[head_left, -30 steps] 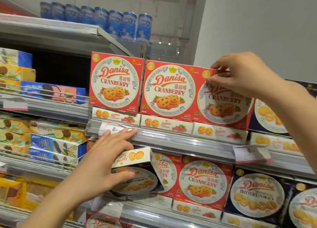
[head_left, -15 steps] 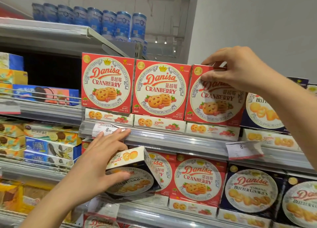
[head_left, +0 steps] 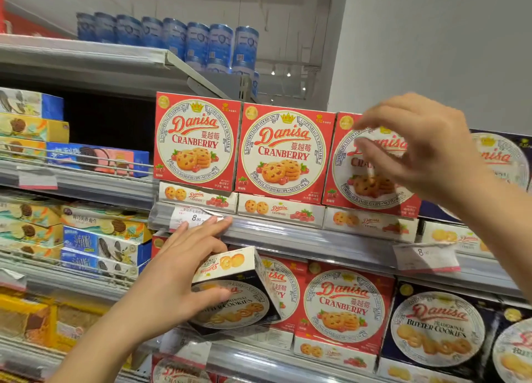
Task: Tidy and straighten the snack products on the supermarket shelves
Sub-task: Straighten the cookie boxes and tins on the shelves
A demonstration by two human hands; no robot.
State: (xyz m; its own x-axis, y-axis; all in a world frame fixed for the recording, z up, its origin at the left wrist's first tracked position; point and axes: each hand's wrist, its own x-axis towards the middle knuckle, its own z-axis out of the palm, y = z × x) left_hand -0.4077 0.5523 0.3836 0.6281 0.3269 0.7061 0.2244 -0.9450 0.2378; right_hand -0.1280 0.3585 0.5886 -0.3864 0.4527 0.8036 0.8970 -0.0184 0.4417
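Three red Danisa Cranberry boxes stand upright in a row on the upper shelf: the first (head_left: pixel 195 143), the second (head_left: pixel 285 155) and the third (head_left: pixel 371 192). My right hand (head_left: pixel 417 146) hovers blurred in front of the third box, fingers loosely curled and holding nothing. One shelf lower, my left hand (head_left: pixel 172 281) grips a dark blue Danisa butter cookies box (head_left: pixel 239 305) that is tilted, thumb on its face. Its fingertips reach up to the shelf rail (head_left: pixel 316 238).
Flat cranberry boxes (head_left: pixel 280 209) lie under the upright ones. Another cranberry box (head_left: pixel 342 307) and butter cookies boxes (head_left: pixel 437 328) stand on the lower shelf. A loose price tag (head_left: pixel 426 257) hangs on the rail. Blue cans (head_left: pixel 201 42) line the top shelf, and biscuit packs (head_left: pixel 100 244) fill the left.
My right hand has let go of the third cranberry box's top and dropped in front of it; that box now stands in line. The left hand still holds the tilted butter cookies box.
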